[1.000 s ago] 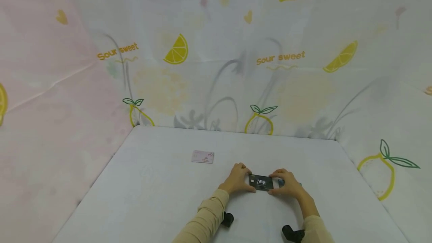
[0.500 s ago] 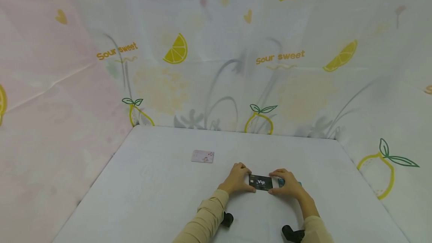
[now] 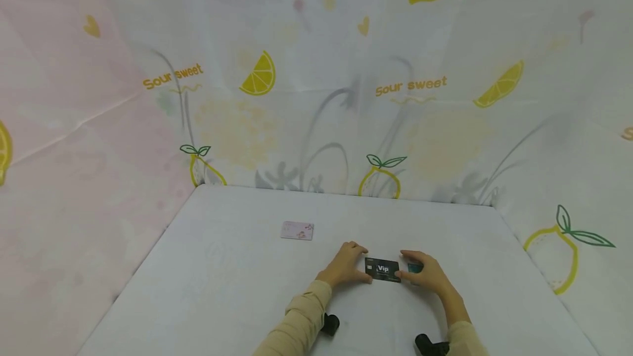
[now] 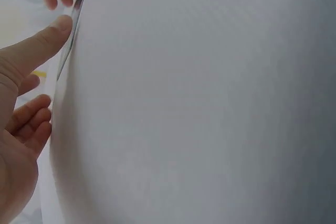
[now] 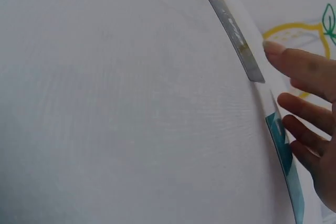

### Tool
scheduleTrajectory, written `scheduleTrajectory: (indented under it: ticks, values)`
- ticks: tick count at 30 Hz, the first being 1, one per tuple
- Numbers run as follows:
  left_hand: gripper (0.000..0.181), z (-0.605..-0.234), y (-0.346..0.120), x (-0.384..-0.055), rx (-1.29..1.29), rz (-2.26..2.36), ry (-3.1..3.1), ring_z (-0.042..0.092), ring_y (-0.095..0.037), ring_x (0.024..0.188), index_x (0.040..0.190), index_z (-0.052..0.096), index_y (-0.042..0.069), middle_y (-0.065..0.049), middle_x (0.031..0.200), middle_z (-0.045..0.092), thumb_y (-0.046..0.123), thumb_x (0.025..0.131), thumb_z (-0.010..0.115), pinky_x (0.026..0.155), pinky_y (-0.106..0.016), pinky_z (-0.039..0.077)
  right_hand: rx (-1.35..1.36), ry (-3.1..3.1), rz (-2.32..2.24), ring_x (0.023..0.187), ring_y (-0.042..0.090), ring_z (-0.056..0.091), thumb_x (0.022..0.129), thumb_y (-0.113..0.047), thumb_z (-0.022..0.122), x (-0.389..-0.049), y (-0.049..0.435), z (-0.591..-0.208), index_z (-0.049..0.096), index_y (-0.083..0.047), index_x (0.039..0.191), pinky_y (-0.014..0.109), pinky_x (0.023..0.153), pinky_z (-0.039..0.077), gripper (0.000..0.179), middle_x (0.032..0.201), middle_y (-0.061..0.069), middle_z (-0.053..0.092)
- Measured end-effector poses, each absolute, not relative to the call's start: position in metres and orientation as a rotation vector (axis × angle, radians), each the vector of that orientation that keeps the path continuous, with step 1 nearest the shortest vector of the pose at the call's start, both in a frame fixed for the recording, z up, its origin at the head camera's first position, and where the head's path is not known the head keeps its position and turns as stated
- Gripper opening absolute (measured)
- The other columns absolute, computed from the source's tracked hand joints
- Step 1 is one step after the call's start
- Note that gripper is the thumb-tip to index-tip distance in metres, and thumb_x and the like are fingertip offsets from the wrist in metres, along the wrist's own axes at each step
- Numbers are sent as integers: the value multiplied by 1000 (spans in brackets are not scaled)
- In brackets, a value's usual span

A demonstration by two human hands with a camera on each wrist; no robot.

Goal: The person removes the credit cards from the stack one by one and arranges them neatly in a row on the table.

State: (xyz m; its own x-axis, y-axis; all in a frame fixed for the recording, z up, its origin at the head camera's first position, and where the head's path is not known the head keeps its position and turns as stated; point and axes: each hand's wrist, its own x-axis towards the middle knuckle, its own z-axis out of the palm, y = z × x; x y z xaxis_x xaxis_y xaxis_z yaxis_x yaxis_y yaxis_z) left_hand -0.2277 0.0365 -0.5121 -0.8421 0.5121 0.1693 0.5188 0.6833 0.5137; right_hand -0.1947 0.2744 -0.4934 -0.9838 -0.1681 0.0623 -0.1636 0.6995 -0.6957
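Observation:
A black card (image 3: 382,269) printed "Vip" lies flat on the white table, between my two hands. My left hand (image 3: 344,265) is at its left end, thumb and fingers spread apart and a little off the edge. On the other side my right hand (image 3: 426,272) is loosely curved, its thumb tip overlapping the card's right end in the head view. A teal card (image 5: 286,156) lies under the right fingers, seen edge-on in the right wrist view and partly hidden in the head view. Neither hand holds anything.
Farther back on the left, a pink card (image 3: 297,230) with a small floral print lies on the white table (image 3: 237,290). Lemon-printed cloth walls (image 3: 316,125) rise at the back and sides. Black wrist-camera mounts (image 3: 430,345) sit under the forearms.
Both hands held the ends of the black card earlier; now their fingers have eased off it. The right fingers have shifted right, while the card stays in nearly the same place.

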Motion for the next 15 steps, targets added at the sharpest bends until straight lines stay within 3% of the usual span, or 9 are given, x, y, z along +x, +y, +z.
scheduleTrajectory:
  ticks: [7,15]
  values:
    - [63,-510,23,-228,-894,-971,-2777,57,-19,99,116,62,2,-8,106,63,31,65,85,91,-27,45,-183,2954,-1322,111,41,55,82,-22,72,-191,276,-496,58,6,122,51,95,43,50,121,26,58]
    - [67,-502,7,-230,-909,-991,-2711,58,-21,97,116,62,0,-10,105,63,36,64,85,88,-30,46,-223,2989,-1348,111,43,55,80,-21,74,-191,274,-496,58,8,120,53,94,43,52,120,27,58]
